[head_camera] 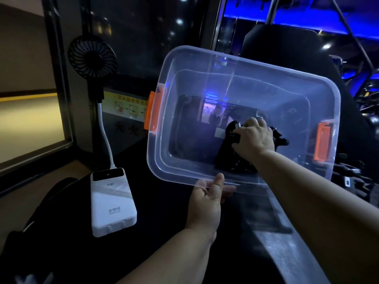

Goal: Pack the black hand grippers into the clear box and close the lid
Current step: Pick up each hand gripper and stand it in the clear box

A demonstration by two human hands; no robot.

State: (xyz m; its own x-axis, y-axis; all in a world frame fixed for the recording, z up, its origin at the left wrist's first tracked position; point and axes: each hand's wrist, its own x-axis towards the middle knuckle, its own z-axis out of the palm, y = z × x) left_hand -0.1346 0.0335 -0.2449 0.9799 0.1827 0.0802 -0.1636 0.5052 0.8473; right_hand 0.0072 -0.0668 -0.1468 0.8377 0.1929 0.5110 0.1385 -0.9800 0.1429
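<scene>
The box (153,152) is clear plastic with rounded corners and a broad rim, an orange latch on each short end (left (152,111), right (323,144)). It is tipped so that its open mouth faces the person. The left hand (207,199) grips the near rim, thumb lying over the edge and fingers showing through the plastic beneath. The right hand (254,138) reaches in over that same rim, fingers curled round the grippers (225,156). These are black, with a bit of bright coil spring showing by the knuckles and a knobbed end sticking out to the right of the hand. How many there are I cannot tell in this dim light. They sit low in the box's right half, near the right latch, and the room inside lies to their left, toward the other latch. Left of the box, a white power bank (112,201) lies on the dark counter (164,232), well apart from the near rim. A white stalk rises from it to a black fan (92,56). A yellow sign (125,105) sits just behind the left latch.
</scene>
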